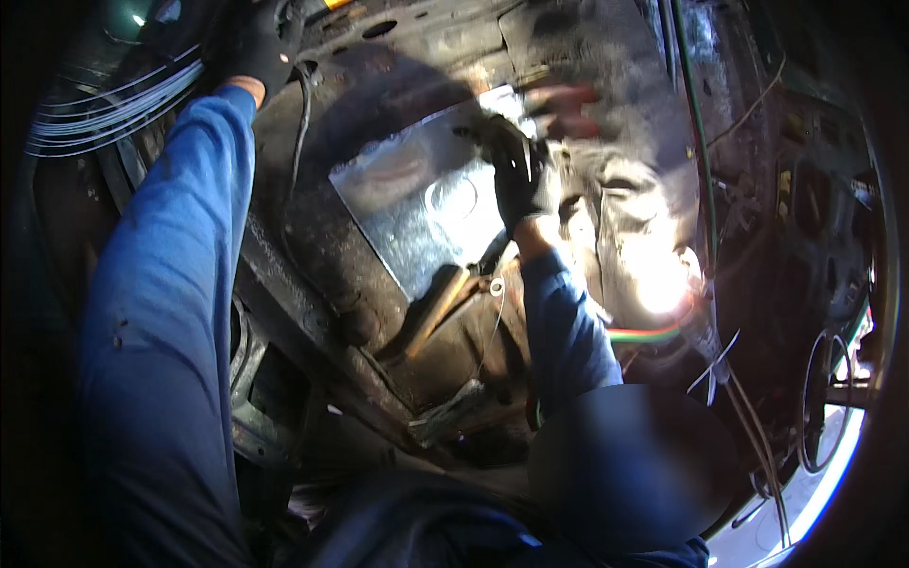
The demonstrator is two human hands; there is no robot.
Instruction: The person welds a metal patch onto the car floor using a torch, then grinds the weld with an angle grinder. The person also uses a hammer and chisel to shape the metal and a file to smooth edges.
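Note:
My left arm, in a blue sleeve, reaches far up on the left. My left hand [254,52], in a black glove, is at the dark upper edge, where its fingers are lost in shadow. My right hand [521,180], also black-gloved, is at the upper right edge of a shiny metal sheet [402,208]. Its fingers look curled, with a thin pale piece beside them that I cannot make out. The sheet lies on a worn, rusty metal panel [312,227] and has a round mark on it. Below the sheet lies a tool with a wooden handle [437,312].
A coil of pale wire [123,118] hangs at the upper left. Red and green hoses [649,334] run at the right, near a glaring bright spot [663,284]. A small metal ring [497,287] is near the wooden handle. A blurred oval covers part of the lower right.

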